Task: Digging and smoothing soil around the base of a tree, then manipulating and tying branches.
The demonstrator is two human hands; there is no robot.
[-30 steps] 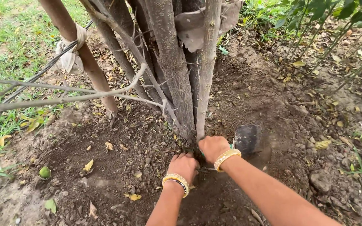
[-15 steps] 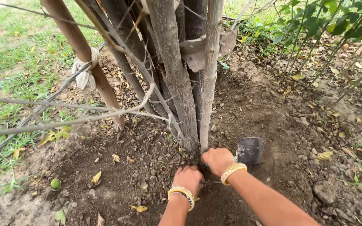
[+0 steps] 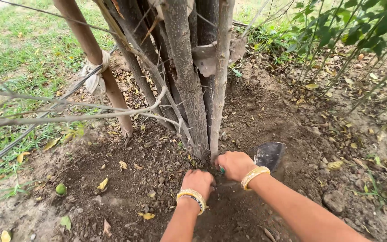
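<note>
Our left hand (image 3: 198, 181) is curled into a fist, knuckles down in the dark soil (image 3: 126, 179) right at the foot of the cluster of trunks (image 3: 189, 89), though we cannot tell what, if anything, it grips. Just to its right, also at the base of the trunks, our right hand (image 3: 234, 165) is closed around a green-handled hand hoe (image 3: 269, 155), whose dark metal blade stands just right of the trunks over the dug earth.
</note>
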